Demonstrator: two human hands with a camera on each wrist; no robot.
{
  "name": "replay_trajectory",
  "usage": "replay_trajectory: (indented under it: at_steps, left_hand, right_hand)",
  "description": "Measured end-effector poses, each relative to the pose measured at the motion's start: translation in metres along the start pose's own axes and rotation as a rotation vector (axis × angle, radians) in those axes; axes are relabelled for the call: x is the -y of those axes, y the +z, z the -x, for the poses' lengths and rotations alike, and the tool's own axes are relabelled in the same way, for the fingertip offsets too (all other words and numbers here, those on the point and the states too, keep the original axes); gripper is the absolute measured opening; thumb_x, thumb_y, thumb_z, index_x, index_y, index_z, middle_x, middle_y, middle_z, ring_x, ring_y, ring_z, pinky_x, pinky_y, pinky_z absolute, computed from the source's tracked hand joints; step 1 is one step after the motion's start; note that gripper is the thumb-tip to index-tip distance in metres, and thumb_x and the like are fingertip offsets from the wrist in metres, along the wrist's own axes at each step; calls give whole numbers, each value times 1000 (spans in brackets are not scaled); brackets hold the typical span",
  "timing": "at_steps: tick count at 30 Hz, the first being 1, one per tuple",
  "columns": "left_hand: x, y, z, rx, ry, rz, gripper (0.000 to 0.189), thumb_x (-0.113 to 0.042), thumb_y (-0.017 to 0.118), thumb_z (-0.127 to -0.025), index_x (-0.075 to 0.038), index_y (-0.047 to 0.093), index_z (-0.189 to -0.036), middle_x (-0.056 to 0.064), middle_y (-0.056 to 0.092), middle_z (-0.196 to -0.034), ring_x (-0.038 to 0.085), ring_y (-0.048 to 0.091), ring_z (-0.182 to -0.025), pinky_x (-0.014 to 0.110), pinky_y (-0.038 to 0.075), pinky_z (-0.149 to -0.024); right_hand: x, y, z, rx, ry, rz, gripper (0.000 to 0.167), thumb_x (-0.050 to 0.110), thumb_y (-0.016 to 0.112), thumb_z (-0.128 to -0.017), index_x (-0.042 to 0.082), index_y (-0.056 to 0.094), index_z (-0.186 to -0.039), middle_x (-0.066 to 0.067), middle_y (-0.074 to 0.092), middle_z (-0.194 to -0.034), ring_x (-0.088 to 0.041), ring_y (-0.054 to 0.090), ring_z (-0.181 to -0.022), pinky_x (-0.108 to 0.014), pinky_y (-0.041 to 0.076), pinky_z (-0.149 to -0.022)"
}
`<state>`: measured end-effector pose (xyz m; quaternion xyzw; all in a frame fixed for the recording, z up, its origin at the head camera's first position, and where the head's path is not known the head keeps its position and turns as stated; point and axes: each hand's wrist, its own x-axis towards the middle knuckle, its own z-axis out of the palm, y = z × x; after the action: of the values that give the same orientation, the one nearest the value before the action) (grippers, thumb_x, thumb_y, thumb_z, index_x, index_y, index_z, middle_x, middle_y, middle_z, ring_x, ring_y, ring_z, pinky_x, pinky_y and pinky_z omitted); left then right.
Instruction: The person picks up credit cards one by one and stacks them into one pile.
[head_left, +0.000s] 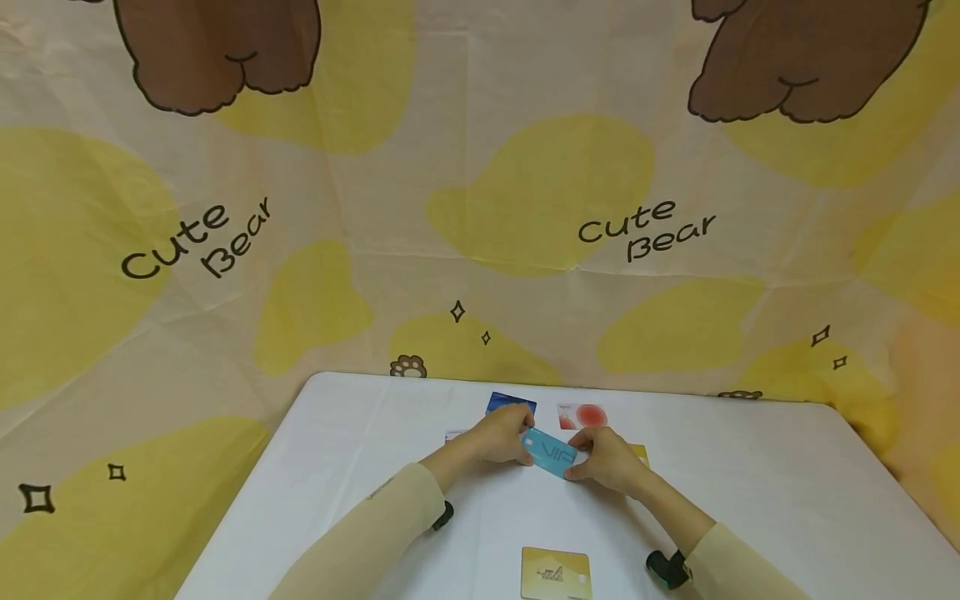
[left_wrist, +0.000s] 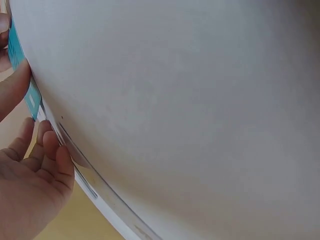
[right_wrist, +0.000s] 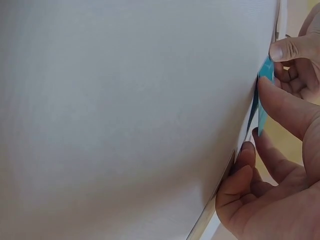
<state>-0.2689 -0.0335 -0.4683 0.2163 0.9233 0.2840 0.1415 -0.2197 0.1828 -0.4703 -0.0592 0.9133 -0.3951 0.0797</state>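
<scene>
A light blue card (head_left: 550, 452) marked "VIP" is held tilted above the white table, stretched between both hands. My left hand (head_left: 501, 435) pinches its left end between thumb and fingers. At the opposite end my right hand (head_left: 611, 461) grips it the same way. In the left wrist view the blue card (left_wrist: 33, 97) shows edge-on beside the left thumb. The right wrist view has the card (right_wrist: 262, 117) between the right thumb and forefinger. Behind the left hand lies a dark blue card (head_left: 512, 402), partly covered by that hand.
A white card with a red circle (head_left: 591, 416) lies at the back. Partly hidden by the right hand is a yellow card (head_left: 640, 452); a pale card (head_left: 453, 435) sticks out by the left wrist. Near the front is a gold card (head_left: 556, 575). A patterned cloth (head_left: 510, 308) hangs behind the table.
</scene>
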Motion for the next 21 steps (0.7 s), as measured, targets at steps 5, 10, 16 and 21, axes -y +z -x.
replay_trajectory:
  at_steps: [5,10,16,21]
  left_hand:
    - [1,1,2,-19,26,77,48,-9,95,-75,-8,63,-112,0,61,-94,12,54,-84,27,49,-79]
    - [5,3,3,-45,44,139,46,-1,93,-74,-7,64,-109,1,58,-85,11,51,-77,26,45,-71]
    - [6,3,2,-47,61,155,47,2,90,-76,-5,65,-116,4,59,-82,10,50,-73,24,42,-68]
    - [5,1,5,-58,72,178,45,6,85,-79,-1,67,-119,0,55,-76,9,49,-69,22,40,-65]
  right_hand:
    - [-1,0,1,-2,-9,-73,37,-2,93,-69,-2,71,-98,-6,65,-86,-19,58,-82,-31,51,-75]
    - [0,1,3,-3,-18,-102,36,-4,91,-71,-5,70,-100,-5,63,-80,-18,58,-74,-28,51,-67]
    - [2,0,3,-23,3,-86,38,-2,92,-73,-5,70,-104,-5,63,-78,-18,58,-74,-29,52,-68]
    - [2,0,2,-48,17,-52,30,1,89,-78,-2,73,-104,-4,61,-77,-19,55,-74,-27,47,-64]
